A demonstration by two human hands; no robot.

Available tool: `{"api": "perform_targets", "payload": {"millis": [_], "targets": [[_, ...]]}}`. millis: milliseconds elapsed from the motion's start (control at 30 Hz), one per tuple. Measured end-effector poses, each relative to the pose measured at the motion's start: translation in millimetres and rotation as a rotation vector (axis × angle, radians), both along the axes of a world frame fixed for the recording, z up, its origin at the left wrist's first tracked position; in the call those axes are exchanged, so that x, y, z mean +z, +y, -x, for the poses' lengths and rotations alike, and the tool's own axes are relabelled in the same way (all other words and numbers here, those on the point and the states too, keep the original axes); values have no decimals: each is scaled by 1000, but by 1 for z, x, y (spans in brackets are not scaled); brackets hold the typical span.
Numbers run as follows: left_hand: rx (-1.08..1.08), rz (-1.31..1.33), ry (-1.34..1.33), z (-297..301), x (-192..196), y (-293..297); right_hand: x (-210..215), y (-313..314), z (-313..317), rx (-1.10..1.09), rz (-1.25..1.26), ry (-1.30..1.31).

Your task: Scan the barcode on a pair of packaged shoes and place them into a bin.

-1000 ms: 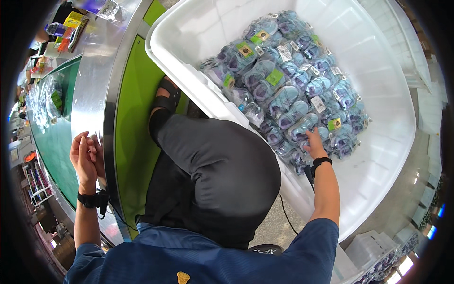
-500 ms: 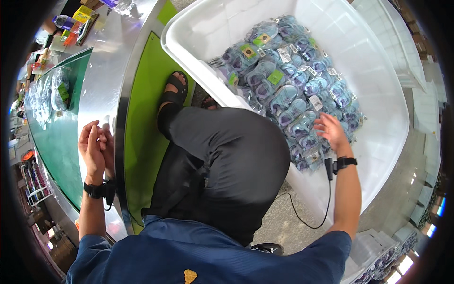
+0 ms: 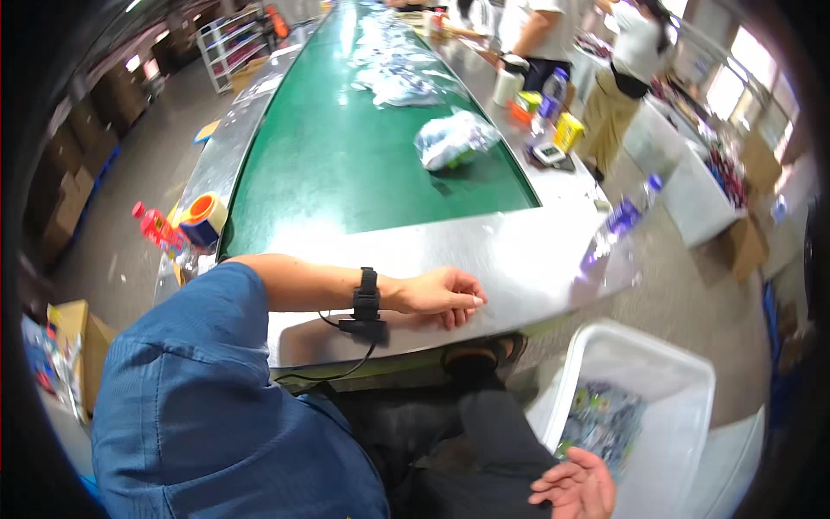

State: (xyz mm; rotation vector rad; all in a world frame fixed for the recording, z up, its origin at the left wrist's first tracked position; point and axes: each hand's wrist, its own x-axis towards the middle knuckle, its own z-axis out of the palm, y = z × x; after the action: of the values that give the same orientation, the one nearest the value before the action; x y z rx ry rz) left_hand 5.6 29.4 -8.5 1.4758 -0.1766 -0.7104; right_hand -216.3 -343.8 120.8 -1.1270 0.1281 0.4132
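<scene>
My left hand (image 3: 441, 294) rests on the steel table end (image 3: 527, 259) near its front edge. Its fingers are curled in with nothing in them, and a black wrist strap with a cable sits behind it. My right hand (image 3: 575, 486) is low over my lap, palm up, fingers apart and empty. Just to its right stands a white plastic bin (image 3: 644, 356) holding several small clear packets (image 3: 601, 419) with purple and green contents.
A green conveyor belt (image 3: 346, 164) runs away from the steel end, carrying a clear bag of packets (image 3: 454, 138) and more bags farther on. An orange tape roll (image 3: 203, 216) sits at the left, a water bottle (image 3: 609, 229) at the right. People (image 3: 622, 60) stand at the far right.
The view has swung up from the bin to the belt. My right hand has come out of the packets and now hangs open over my lap. My left hand stays at the table edge.
</scene>
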Motion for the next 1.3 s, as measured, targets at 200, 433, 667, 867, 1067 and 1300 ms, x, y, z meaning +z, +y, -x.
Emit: {"api": "perform_targets", "payload": {"millis": [200, 433, 667, 867, 1067, 1300], "targets": [[184, -254, -300, -57, 19, 46, 2, 77, -106, 186, 28, -163], [581, -812, -1025, -191, 36, 115, -86, 87, -153, 153, 197, 34], [764, -1073, -601, -281, 18, 160, -113, 97, -168, 266, 549, -75], [739, -859, -257, -295, -32, 160, -131, 92, -163, 302, 766, -312], [651, -503, -179, -271, -37, 154, -118, 89, -162, 304, 859, -422], [524, -284, -744, -148, -2, 129, -111, 84, -159, 306, 933, -482]]}}
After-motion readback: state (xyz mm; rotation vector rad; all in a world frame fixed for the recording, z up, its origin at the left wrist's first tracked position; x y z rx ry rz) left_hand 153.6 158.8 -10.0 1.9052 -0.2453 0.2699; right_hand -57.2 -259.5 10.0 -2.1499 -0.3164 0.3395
